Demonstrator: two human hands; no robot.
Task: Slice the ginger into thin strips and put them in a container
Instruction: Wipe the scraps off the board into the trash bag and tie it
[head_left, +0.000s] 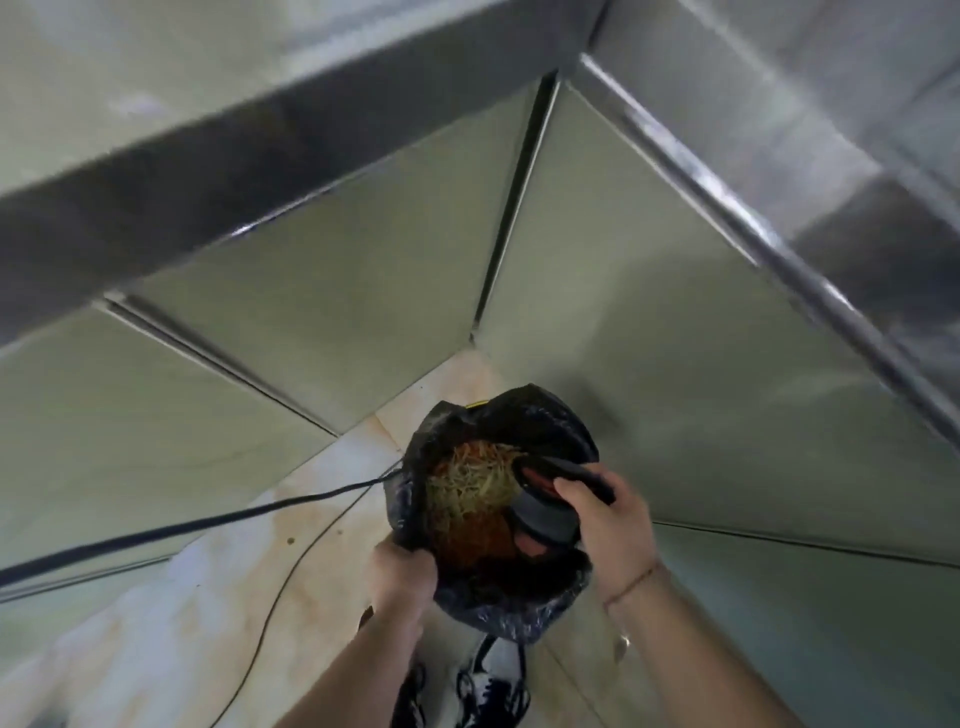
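A bin lined with a black plastic bag (540, 421) stands on the floor below me, in the corner between steel cabinets. Inside lie yellowish shreds (472, 483) and orange-red scraps (478, 535). My left hand (402, 577) grips the bag's near-left rim. My right hand (608, 525) holds a dark-handled tool (576, 475) over the bin's right side, its grey blade-like part (545, 517) pointing down into the bag. The image is blurred, and I see no ginger that I can tell apart.
A steel counter edge (208, 171) runs across the upper left, another (753, 234) down the right. Cabinet doors (337, 291) close in both sides. A black cable (208, 525) crosses the tiled floor (234, 597) to the bin. My shoes (488, 691) stand just behind it.
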